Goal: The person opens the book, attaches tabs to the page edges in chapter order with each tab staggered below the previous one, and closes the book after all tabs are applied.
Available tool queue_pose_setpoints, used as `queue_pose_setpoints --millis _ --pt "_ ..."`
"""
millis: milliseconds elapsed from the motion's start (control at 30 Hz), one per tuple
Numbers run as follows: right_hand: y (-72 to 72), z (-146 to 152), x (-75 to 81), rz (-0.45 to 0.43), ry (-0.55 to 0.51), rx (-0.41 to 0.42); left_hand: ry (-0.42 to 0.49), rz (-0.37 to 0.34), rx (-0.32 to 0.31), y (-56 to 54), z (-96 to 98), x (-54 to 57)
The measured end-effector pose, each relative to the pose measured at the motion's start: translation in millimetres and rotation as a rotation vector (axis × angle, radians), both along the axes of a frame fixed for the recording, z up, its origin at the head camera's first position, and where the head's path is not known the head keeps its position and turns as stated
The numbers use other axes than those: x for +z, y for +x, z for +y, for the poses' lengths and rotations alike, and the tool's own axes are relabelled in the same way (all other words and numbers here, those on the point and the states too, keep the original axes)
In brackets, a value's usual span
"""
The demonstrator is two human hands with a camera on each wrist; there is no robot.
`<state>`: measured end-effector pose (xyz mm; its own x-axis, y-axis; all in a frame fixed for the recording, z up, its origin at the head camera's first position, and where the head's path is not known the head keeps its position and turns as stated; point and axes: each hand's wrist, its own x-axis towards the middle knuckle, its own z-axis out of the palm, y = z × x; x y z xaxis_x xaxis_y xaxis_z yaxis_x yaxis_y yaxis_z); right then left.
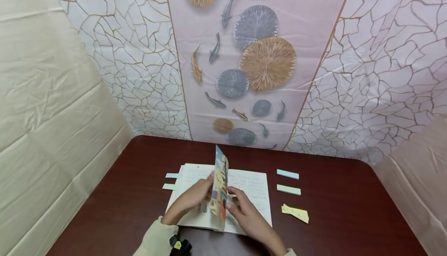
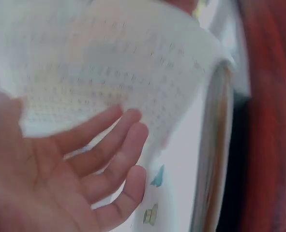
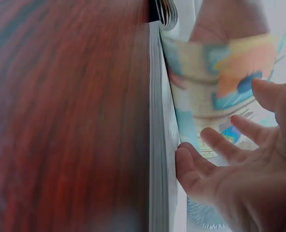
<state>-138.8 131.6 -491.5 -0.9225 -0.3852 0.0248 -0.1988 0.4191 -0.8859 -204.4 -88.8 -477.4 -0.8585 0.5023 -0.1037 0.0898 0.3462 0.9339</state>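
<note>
An open book (image 1: pixel 251 180) lies on the table, printed text showing on both sides. From its middle a leaf (image 1: pixel 220 188) stands upright, a colourful picture on its right face and lines of print on its left. My left hand (image 1: pixel 195 197) is at the leaf's left side; in the left wrist view its fingers (image 2: pixel 128 145) are loosely extended against the printed face. On the other side is my right hand (image 1: pixel 246 211), thumb and fingertips close to the picture. Spread, slightly bent fingers (image 3: pixel 220 145) show in the right wrist view.
Blue (image 1: pixel 172 175) and green (image 1: pixel 169 187) paper tabs stick out from the book's left edge. Right of the book lie a blue strip (image 1: pixel 288 174), a green strip (image 1: pixel 288 189) and overlapping yellow slips (image 1: pixel 295 213). Patterned cloth (image 1: pixel 237 104) hangs behind the dark red table (image 1: pixel 335 198).
</note>
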Motion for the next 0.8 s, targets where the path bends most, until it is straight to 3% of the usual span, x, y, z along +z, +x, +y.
queue_pose_setpoints --millis 100,233,367,533,700,800 --pt "-1.3 -1.3 0.4 0.005 0.032 0.030 0.102 -0.102 0.120 1.0 -7.2 16.4" --pt "-1.0 -2.0 -0.9 0.065 0.090 0.082 0.084 -0.107 0.201 0.6 -22.8 37.4" --pt "1.4 -2.0 -0.6 0.109 0.138 0.121 0.046 -0.063 0.244 -2.2 -42.0 48.0" --pt "2.0 -2.2 0.1 0.078 0.170 0.130 -0.095 0.023 0.289 -2.4 -63.3 49.8" --pt "2.2 -3.8 1.6 0.052 0.214 0.152 -0.292 0.063 0.346 0.1 -77.9 42.7" --pt "4.4 -6.0 4.1 0.067 0.259 0.167 -0.354 0.088 0.364 0.2 -82.5 34.4"
